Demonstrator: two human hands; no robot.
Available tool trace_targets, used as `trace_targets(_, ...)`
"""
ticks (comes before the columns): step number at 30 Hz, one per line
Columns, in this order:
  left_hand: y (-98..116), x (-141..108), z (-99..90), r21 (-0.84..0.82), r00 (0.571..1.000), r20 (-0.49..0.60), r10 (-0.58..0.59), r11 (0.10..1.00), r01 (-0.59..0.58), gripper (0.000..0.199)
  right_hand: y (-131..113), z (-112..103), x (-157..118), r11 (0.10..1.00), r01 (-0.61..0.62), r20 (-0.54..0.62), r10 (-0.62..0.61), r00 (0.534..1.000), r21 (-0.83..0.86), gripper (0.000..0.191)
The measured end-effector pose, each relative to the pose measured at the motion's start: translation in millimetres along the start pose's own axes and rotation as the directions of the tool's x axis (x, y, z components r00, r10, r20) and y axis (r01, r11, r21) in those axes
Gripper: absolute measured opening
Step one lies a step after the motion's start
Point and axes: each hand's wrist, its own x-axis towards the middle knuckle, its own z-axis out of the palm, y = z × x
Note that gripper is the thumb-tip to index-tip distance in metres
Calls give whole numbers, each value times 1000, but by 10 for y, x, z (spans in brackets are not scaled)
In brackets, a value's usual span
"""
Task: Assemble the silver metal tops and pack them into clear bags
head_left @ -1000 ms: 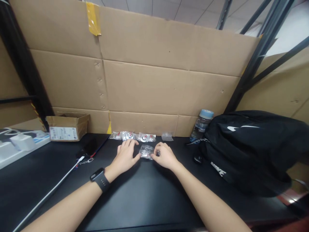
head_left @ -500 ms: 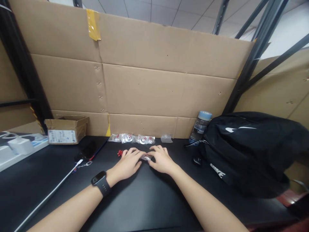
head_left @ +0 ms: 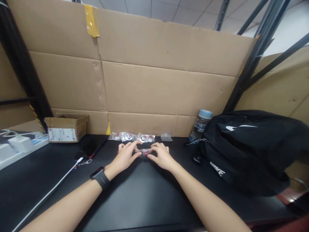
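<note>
Between my two hands is a small clear plastic packet (head_left: 145, 152) with something red and shiny inside, just above or on the black table. My left hand (head_left: 126, 156), wearing a dark watch (head_left: 100, 177), pinches the packet's left end between thumb and fingers. On the other end, the thumb and fingers of my right hand (head_left: 162, 156) are closed. Behind my hands, several similar packets (head_left: 127, 136) with silvery round pieces and red bits lie in a row. To their right is a clear plastic bag (head_left: 166, 137). The small red thing beside my left hand is almost wholly hidden.
At the left are an open cardboard box (head_left: 65, 129), a phone (head_left: 93, 146) on a white cable (head_left: 50, 195) and a power strip (head_left: 26, 146). A water bottle (head_left: 201, 125) and black backpack (head_left: 251, 151) stand at the right. A cardboard wall (head_left: 145, 87) closes off the back.
My hands have lifted and tilted, with the fingers drawn up, and more of the packet and its red content now shows. My left hand now covers nearly all of the red thing beside it.
</note>
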Motion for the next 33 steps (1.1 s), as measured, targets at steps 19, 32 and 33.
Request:
trace_targets(19, -319, 168, -211, 68, 977, 35, -211, 976, 208, 49, 252, -188, 59, 984, -142, -78, 134, 988, -108, 18)
trace_targets(32, -840, 534, -161, 306, 970, -53, -239, 920, 243, 43, 955, -287, 37, 903, -305, 49, 335, 941, -303, 45)
trace_targets(33, -811, 533, -161, 329, 970, -55, -237, 913, 242, 42, 952, -277, 45, 903, -302, 59, 334, 941, -305, 46)
